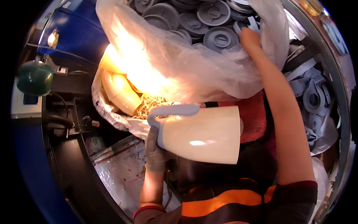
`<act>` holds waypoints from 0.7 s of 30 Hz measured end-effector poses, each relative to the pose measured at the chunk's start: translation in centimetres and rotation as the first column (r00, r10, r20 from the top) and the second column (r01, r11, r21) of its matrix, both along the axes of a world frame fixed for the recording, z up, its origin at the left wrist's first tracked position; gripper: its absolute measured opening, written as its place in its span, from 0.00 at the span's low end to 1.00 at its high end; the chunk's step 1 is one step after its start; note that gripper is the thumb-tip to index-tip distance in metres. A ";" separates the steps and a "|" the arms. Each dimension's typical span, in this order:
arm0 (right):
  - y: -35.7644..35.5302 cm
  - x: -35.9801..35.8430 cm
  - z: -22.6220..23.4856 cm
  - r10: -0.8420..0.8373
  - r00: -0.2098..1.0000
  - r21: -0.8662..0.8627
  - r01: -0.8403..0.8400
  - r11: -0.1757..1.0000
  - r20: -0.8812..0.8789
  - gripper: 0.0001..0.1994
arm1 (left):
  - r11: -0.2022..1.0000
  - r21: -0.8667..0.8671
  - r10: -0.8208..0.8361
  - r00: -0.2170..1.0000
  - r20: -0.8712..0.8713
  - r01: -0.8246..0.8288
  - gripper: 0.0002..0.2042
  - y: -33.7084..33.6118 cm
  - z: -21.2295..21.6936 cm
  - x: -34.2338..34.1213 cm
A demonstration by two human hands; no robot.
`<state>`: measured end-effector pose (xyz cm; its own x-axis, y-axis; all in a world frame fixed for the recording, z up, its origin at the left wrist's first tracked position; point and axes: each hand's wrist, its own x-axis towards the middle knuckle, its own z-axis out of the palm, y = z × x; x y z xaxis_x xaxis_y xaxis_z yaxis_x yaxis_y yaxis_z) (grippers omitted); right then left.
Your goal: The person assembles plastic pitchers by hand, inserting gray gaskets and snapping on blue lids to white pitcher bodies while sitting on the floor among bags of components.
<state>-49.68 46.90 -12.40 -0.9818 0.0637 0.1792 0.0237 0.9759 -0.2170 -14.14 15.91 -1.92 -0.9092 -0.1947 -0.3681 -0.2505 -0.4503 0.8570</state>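
Note:
My left hand, in a grey glove, is closed round the grey collar end of a cream plastic jug. The jug lies sideways in front of my body, its wide end to the right and its grey handle uppermost. My bare right hand reaches far forward into a translucent plastic bag full of round grey lids. Its fingers are closed at a tilted light grey lid on the bag's right side; the fingertips are partly hidden.
Left of the bag, a white sack holds cream curved plastic parts and shavings, under strong glare. Grey plastic parts lie in a bag at the right, inside a metal rim. A green rounded object and blue machine panels stand left.

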 end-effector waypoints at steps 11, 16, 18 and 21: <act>-1.5 18.4 13.1 0.170 0.813 -0.471 -0.478 0.742 -0.556 0.10 | 0.883 0.394 0.248 0.966 0.072 -0.256 0.26 -0.1 -2.6 1.5; -2.7 32.1 13.0 0.364 0.618 -0.317 -0.721 0.616 -0.697 0.14 | 0.863 0.421 0.271 0.960 0.078 -0.278 0.26 1.0 -4.0 2.8; -2.2 34.1 12.1 0.282 0.677 -0.442 -0.685 0.579 -0.680 0.14 | 0.877 0.395 0.266 0.961 0.077 -0.275 0.26 1.8 -4.2 2.7; -0.4 35.4 11.5 0.333 0.616 -0.370 -0.735 0.568 -0.713 0.14 | 0.869 0.465 0.142 0.986 0.090 -0.168 0.27 3.1 -2.5 3.7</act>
<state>-14.33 46.48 -0.92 -0.6015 -0.1561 0.7835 -0.7641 0.3985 -0.5073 -10.44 18.98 -4.46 -0.8589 -0.1241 -0.4968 -0.1821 -0.8328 0.5228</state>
